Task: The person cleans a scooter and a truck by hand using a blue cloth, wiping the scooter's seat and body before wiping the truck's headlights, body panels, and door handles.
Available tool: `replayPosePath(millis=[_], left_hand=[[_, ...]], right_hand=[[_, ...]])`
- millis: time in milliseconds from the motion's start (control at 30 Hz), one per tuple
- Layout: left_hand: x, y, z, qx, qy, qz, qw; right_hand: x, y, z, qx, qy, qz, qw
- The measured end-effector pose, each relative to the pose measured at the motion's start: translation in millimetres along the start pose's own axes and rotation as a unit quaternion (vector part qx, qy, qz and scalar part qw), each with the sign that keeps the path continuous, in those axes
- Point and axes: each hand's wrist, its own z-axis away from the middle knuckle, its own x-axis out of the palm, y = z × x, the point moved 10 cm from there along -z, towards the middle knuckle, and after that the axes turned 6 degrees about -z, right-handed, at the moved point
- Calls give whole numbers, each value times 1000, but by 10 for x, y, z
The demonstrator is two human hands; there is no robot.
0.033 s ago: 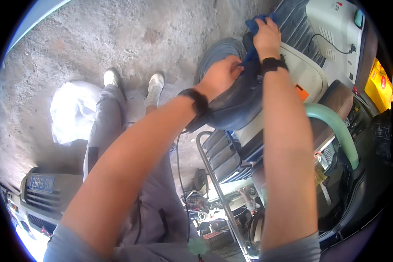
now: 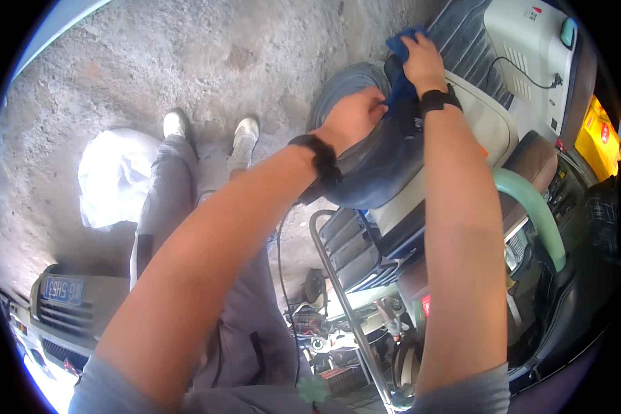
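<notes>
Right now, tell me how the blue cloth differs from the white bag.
Colour: the cloth is dark blue, while the bag is bright white.
Place: the cloth is up in the right hand, while the bag lies on the floor with no hand on it.
Shape: the cloth shows as a narrow strip, while the bag spreads into a broader heap.
Both look soft and creased.

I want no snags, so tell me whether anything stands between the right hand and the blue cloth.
Nothing visible does: the right hand holds the blue cloth directly. The left hand is at the cloth's lower part; its grip is hard to tell.
</notes>
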Motion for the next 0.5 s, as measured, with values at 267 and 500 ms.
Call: replayPosePath(millis=[267, 500], left_hand=[[130, -491, 692, -19, -60, -50, 997], [202, -329, 319, -15, -73, -4, 997]], right_hand=[[402, -282, 535, 158, -290, 199, 923], [473, 182, 393, 142, -281, 244, 917]])
